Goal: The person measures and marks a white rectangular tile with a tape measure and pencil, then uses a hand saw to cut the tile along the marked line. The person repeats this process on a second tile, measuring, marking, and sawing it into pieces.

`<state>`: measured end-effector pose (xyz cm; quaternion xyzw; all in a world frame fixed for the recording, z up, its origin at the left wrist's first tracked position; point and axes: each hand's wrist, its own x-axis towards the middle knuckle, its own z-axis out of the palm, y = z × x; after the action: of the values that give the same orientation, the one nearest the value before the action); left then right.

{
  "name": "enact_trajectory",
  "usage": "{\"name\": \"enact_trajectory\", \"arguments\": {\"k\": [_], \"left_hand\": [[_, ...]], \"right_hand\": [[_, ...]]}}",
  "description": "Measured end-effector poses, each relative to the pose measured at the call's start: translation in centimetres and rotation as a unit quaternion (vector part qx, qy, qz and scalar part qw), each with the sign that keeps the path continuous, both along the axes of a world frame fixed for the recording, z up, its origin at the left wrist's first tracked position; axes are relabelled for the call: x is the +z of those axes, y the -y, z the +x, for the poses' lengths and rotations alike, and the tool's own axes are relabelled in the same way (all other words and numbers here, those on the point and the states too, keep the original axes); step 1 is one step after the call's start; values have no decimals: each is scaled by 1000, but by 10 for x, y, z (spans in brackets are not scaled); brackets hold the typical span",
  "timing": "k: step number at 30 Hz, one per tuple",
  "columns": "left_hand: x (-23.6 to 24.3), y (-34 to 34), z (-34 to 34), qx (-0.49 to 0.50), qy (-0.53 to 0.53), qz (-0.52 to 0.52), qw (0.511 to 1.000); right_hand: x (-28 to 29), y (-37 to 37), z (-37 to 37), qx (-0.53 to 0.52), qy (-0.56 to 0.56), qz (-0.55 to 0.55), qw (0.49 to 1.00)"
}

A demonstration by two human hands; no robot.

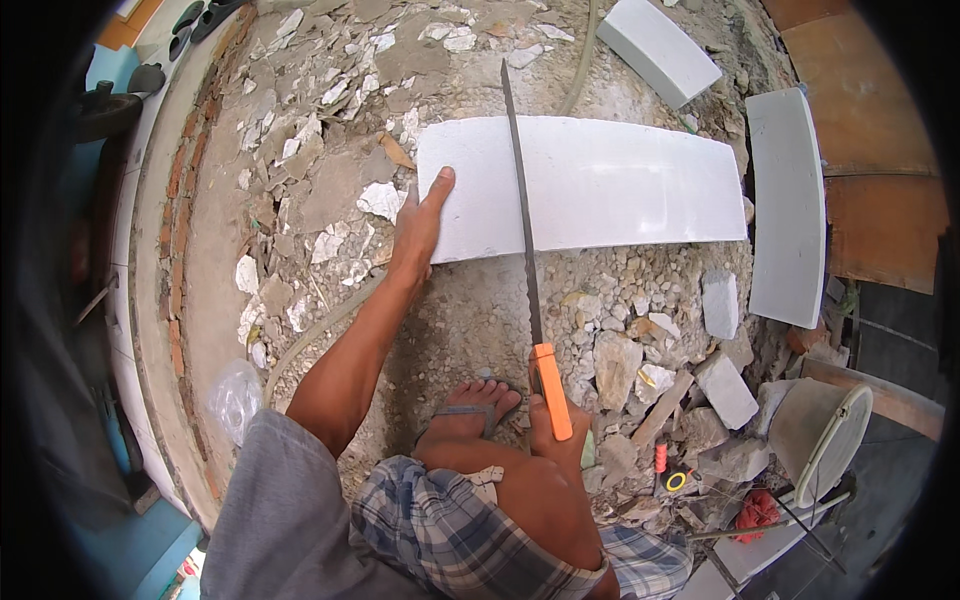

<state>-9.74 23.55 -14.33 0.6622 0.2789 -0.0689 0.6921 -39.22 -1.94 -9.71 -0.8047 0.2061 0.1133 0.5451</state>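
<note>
A long white lightweight concrete block (630, 185) lies crosswise in front of me. My left hand (420, 222) grips its left end, with the thumb on top and the fingers hidden behind the edge. In my right hand (552, 430) is a hand saw (529, 250) with an orange handle, the fingers wrapped round it. The long dark blade reaches over the block, nearer its left end, and its tip extends past the far edge. I cannot tell whether the teeth touch the block or have cut into it.
Other white blocks lie at the far right (660, 50) and along the right side (787, 205). Rubble (620, 370) and broken plaster cover the ground. A bucket (822, 435) tilts at the lower right, near a tape measure (676, 481). A hose (320, 330) runs beneath my left arm.
</note>
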Motion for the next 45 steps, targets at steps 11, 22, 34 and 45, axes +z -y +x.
{"name": "enact_trajectory", "arguments": {"k": [11,22,34,45], "left_hand": [[5,-3,-2,-13,-52,-18,998],[8,1,-3,-1,-20,12,1000],[-2,0,0,6,-42,5,999],[6,3,-1,3,-64,30,997]], "right_hand": [[28,-7,35,-10,-28,24,999],[36,-13,24,18,72,-4,997],[7,0,-29,49,86,-60,993],[-22,7,-51,47,66,-73,994]]}}
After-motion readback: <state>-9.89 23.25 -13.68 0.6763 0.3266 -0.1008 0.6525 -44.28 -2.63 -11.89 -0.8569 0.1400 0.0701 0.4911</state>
